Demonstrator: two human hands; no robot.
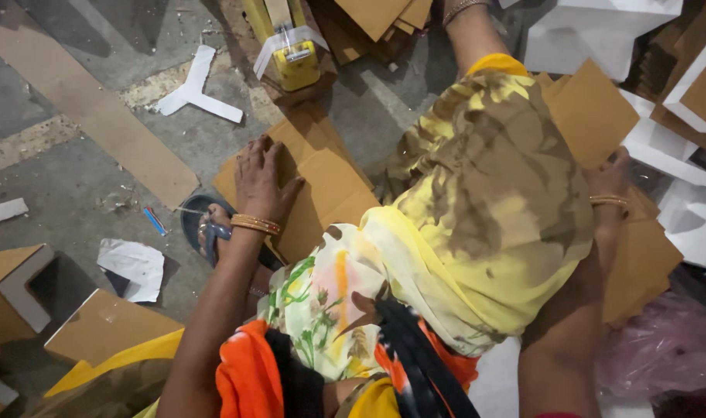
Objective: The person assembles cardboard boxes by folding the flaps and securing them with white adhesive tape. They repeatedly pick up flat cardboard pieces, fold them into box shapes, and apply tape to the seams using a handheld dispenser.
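The brown cardboard sheet (322,174) lies flat on the concrete floor (74,193) just in front of you, and your left hand (261,179) rests on it palm down, fingers spread, pressing it in place. It looks light, thin and fairly stiff, likely to bend or crease if you lift it by one corner, so take it by two opposite edges; its matt face should not be slippery. Your right hand (612,186) lies on a stack of like cardboard pieces (639,255) on your right side, partly hidden behind the yellow cloth (484,201), so you cannot tell whether its fingers are spread or closed. Beyond the sheet stands a yellow tool (295,58), a white three-armed cutout (192,91) lies on the floor to the left, and white foam blocks (678,147) are stacked at the right.
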